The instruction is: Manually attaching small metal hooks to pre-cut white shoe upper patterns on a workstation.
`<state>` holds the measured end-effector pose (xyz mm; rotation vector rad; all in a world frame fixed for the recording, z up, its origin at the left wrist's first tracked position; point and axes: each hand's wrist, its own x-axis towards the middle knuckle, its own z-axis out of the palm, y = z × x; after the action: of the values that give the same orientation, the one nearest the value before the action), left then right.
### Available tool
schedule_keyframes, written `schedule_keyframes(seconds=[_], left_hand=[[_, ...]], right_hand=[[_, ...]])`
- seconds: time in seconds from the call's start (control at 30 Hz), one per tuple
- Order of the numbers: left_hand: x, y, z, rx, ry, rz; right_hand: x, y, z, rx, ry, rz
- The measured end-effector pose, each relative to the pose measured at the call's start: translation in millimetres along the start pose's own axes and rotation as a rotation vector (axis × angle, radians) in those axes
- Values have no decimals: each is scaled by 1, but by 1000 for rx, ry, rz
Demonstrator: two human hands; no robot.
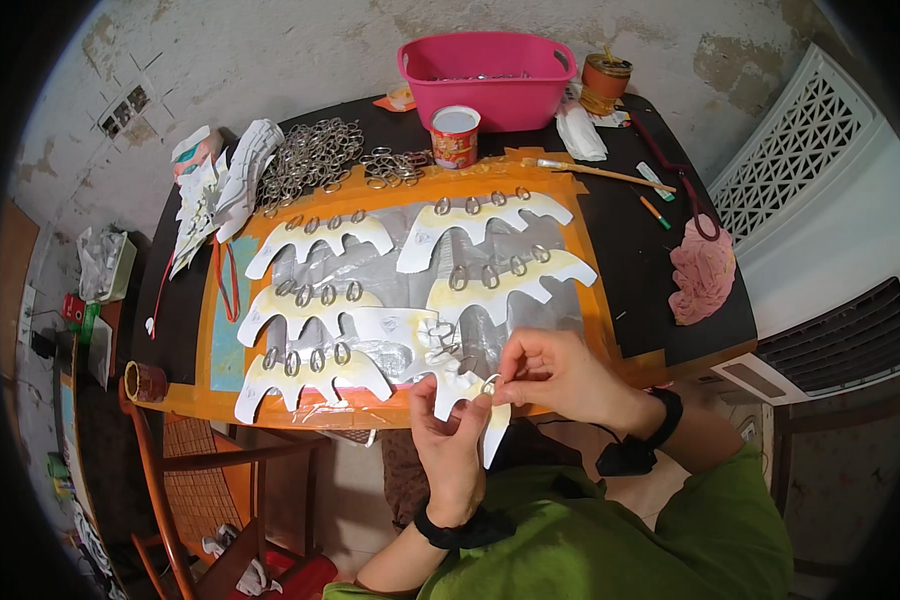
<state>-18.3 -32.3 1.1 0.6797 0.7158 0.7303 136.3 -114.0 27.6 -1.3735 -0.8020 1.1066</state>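
My left hand (448, 440) grips a white scalloped paper cutout (496, 438) at the table's front edge. Its fingers and thumb close on the paper near one pointed end. Fingertips of my right hand (550, 374) pinch a metal ring (489, 384) against that same end, beside my left thumb. Other rings (440, 338) sit along the cutout's far part. Several similar cutouts lie flat beyond my hands, such as a left front one (313, 388) and a right back one (470, 225). Metal rings stand along their yellowish upper edges.
Loose rings (315, 150) are heaped at the back left, beside crumpled white paper (245, 180). A red tin (455, 137) stands before a pink basket (487, 100). A brush (610, 174), dark-handled scissors (708, 227) and pink cloth (703, 270) lie rightward. A jar (145, 382) stands at the left corner.
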Motion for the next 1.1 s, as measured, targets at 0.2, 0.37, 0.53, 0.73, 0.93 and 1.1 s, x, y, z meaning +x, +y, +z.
schedule_keyframes(seconds=[0.2, 0.37, 0.53, 0.73, 0.93, 1.1], left_hand=[[-3, -4, 8, 7, 54, 97], [-5, -7, 14, -22, 84, 111], [-5, -15, 15, -55, 68, 102], [-6, -26, 13, -64, 33, 96], [-7, -28, 1, -2, -116, -1], [-24, 27, -18, 447, -729, -246]], right_hand=[[-12, -1, 17, -486, 245, -328], [-11, -1, 21, -613, 274, -437], [-10, -3, 15, -446, 219, -238], [-9, -6, -5, -173, 76, -26], [9, -3, -26, -344, 17, -118], [15, -11, -51, -633, -139, -148]])
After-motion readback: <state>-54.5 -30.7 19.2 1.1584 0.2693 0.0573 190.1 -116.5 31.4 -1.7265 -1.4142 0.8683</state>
